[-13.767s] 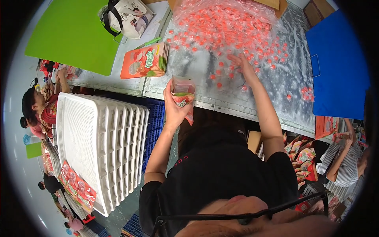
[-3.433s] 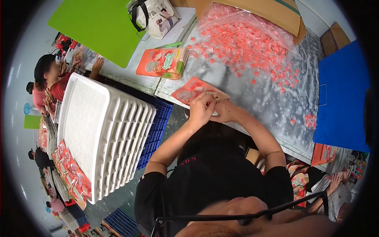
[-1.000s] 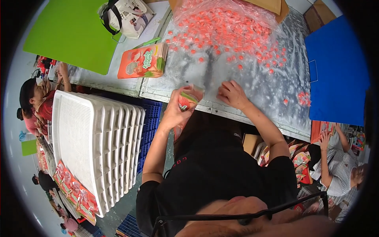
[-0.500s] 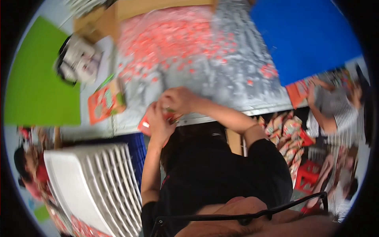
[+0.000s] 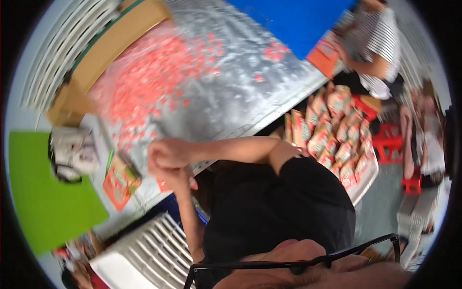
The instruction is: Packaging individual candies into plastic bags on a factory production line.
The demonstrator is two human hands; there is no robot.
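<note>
At the near edge of the table, a small red packet (image 5: 164,185) is partly hidden by my hands. My left hand (image 5: 175,177) is closed round it, with bits of red showing on either side. Over its top lies my right hand (image 5: 168,152), fingers curled in and pressed together against the left. What the right fingers grip is hidden and blurred. Just left of my hands stands a bunch of red-and-green printed pouches (image 5: 121,182). Beyond them a heap of small red wrapped pieces (image 5: 149,72) is spread on the grey tabletop (image 5: 216,103).
A cardboard flap (image 5: 120,45) edges the heap. Green (image 5: 53,212) and blue (image 5: 293,21) sheets cover the table's ends; a white-and-black bag (image 5: 74,149) lies at left. Stacked white trays (image 5: 144,255) stand below. Right are a tray of filled pouches (image 5: 334,130) and a striped-shirted person (image 5: 373,43).
The whole view has swung round, bringing the tray of filled pouches further into sight. My right hand has come over onto my left, covering more of the packet.
</note>
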